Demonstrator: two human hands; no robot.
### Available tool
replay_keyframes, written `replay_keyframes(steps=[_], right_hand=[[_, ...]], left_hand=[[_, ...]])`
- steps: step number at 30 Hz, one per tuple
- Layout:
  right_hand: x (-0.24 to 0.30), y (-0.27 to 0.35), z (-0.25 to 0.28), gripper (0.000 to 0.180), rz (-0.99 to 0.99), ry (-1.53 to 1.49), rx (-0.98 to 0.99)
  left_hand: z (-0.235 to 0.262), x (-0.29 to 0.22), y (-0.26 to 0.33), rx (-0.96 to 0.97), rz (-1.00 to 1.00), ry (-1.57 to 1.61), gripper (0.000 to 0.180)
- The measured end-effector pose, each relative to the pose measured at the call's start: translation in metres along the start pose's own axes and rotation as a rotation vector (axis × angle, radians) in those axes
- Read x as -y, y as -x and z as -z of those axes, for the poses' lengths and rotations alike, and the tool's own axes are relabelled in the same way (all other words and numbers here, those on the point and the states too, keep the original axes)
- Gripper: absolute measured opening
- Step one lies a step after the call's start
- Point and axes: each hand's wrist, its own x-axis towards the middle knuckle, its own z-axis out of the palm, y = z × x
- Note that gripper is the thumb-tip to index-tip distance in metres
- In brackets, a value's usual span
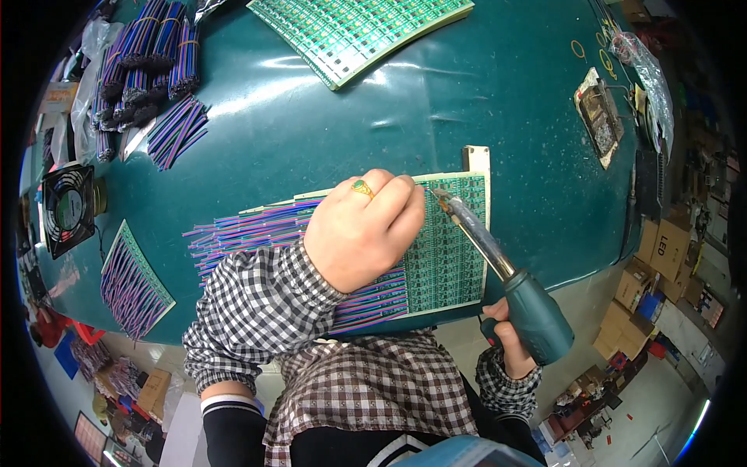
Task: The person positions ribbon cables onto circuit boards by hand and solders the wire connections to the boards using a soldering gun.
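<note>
A green circuit board panel (451,257) lies on the teal work table (482,101), with rows of purple, blue and red wires (249,233) fanned out from its left side. My left hand (362,226), with a ring on one finger, rests closed on the panel and pinches something thin at its top edge; what it is stays too small to tell. My right hand (510,335) grips the teal handle of a soldering iron (513,284). The iron's tip (440,196) touches the panel's top edge right beside my left fingertips.
Bundles of coloured wire (152,54) lie at the back left, and a stack of green panels (358,31) at the back. A small fan (68,208) stands at the left, above another wired panel (132,280). A solder-stained tray (599,117) sits at the right. Cardboard boxes (654,272) stand on the floor.
</note>
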Motion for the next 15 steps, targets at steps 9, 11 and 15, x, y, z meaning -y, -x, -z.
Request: replay_keyframes(steps=[9,11,15], right_hand=[[0.0024,-0.0024,-0.0011,0.061,-0.011,0.001,0.005],[-0.0001,-0.0024,0.0011,0.062,0.043,0.068,0.034],[0.0027,-0.0023,-0.0019,0.064,0.016,0.078,0.030]], left_hand=[[-0.0017,0.0002,0.0002,-0.003,-0.001,-0.001,0.035],[-0.0017,0.0002,0.0003,-0.008,-0.005,-0.004,0.035],[-0.0020,0.0002,0.0004,-0.008,-0.001,-0.003,0.035]])
